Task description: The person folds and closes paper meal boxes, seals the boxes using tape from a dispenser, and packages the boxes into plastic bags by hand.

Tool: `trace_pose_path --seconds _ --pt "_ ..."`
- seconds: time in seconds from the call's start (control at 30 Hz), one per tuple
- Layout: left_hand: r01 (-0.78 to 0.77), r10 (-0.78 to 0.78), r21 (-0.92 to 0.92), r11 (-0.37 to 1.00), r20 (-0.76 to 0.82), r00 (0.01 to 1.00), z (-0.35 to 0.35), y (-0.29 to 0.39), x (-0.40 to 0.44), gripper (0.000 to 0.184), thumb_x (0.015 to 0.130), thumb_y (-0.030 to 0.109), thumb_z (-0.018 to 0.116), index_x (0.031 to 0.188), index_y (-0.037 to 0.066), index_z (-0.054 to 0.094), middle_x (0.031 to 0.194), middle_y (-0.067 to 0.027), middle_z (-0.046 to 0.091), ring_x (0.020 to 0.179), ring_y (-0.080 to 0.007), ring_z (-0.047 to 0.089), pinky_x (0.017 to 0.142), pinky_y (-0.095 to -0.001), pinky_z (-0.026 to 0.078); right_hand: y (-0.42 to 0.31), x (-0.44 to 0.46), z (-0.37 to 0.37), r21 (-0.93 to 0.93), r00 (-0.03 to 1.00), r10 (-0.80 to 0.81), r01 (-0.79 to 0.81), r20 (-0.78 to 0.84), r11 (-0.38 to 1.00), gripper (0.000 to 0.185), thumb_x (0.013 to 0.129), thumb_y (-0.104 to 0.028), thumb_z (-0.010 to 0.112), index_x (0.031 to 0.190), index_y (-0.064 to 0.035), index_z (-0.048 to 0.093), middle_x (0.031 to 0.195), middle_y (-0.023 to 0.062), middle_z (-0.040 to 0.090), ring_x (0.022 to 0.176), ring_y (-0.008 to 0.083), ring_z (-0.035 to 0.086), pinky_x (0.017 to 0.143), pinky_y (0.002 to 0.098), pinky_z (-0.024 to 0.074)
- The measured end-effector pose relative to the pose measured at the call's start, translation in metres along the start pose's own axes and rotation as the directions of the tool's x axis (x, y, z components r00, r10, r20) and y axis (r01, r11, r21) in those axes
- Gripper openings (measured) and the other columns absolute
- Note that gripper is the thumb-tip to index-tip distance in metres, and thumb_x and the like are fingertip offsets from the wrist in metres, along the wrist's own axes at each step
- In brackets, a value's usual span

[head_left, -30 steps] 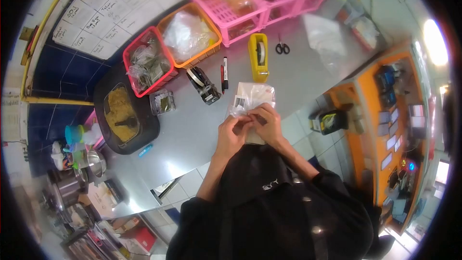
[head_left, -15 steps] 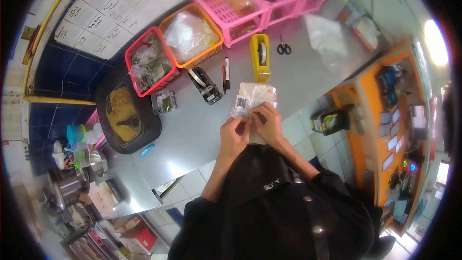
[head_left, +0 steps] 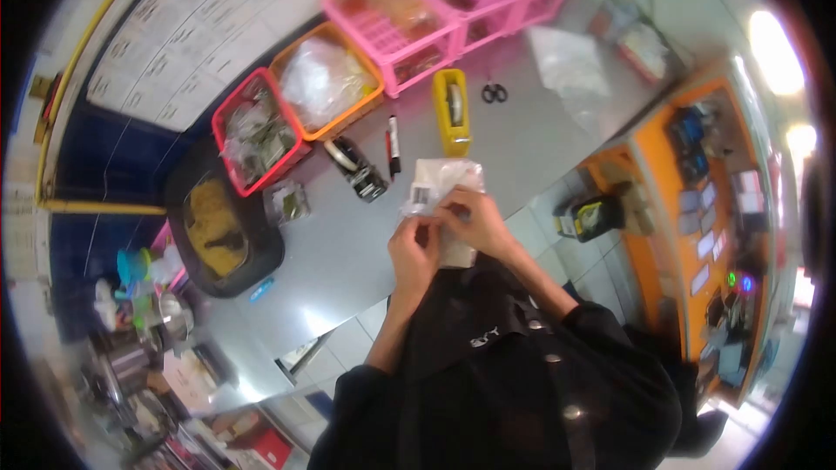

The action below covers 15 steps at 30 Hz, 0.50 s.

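Observation:
A pale, flat package (head_left: 457, 252) with a barcode label lies at the near edge of the metal table, partly covered by my hands. Clear plastic (head_left: 427, 200) shows over its upper part. My left hand (head_left: 414, 248) is closed in a pinch at the package's left side, on what looks like the edge of this plastic. Close beside it, my right hand (head_left: 479, 224) pinches the same plastic from above, with thumb and forefinger together. The fingertips of both hands nearly meet, and what lies exactly between them is blurred.
Beyond the package are a yellow tape dispenser (head_left: 452, 113), a black tape dispenser (head_left: 357, 172), a marker (head_left: 394, 139) and scissors (head_left: 495, 93). Red (head_left: 300, 150), orange (head_left: 353, 120) and pink baskets (head_left: 392, 78) line the back. A black tub (head_left: 266, 252) stands left.
The camera view has shifted, so the table things appear a little farther left and mostly lower. Both hands stay pinched at the plastic, with only a slight change in finger position.

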<state>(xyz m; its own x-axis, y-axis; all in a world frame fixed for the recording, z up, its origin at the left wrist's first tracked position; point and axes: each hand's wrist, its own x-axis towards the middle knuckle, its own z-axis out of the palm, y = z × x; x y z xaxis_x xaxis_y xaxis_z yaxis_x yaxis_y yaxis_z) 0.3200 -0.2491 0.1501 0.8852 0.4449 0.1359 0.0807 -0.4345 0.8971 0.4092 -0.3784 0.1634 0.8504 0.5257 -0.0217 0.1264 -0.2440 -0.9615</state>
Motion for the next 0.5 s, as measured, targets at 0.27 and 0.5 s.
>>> trace_pose_path --seconds 0.27,0.5 --pt "-0.108 0.116 0.075 0.991 -0.117 0.986 0.018 0.003 0.003 0.013 0.081 0.003 0.075 0.090 0.001 0.067 0.085 -0.0095 0.066 0.067 -0.0216 0.062 0.063 -0.0330 0.050 0.001 0.000 -0.004 -0.196 0.990 -0.113 0.094 -0.083 0.976 0.008 0.081 -0.007 0.067 0.085 -0.0004 0.068 0.086 0.0158 0.065 0.078 0.0359 0.066 0.069 0.0421 0.0526" --pt "-0.065 0.067 0.116 0.991 -0.013 0.998 0.010 -0.008 0.000 0.014 0.082 0.004 0.074 0.092 0.001 0.065 0.085 -0.0059 0.063 0.069 -0.0170 0.057 0.061 -0.0296 0.046 -0.018 -0.015 -0.026 -0.138 0.960 -0.241 0.261 0.142 0.955 0.007 0.083 -0.002 0.064 0.089 0.0013 0.063 0.093 0.0151 0.060 0.086 0.0353 0.063 0.075 0.0415 0.0512"
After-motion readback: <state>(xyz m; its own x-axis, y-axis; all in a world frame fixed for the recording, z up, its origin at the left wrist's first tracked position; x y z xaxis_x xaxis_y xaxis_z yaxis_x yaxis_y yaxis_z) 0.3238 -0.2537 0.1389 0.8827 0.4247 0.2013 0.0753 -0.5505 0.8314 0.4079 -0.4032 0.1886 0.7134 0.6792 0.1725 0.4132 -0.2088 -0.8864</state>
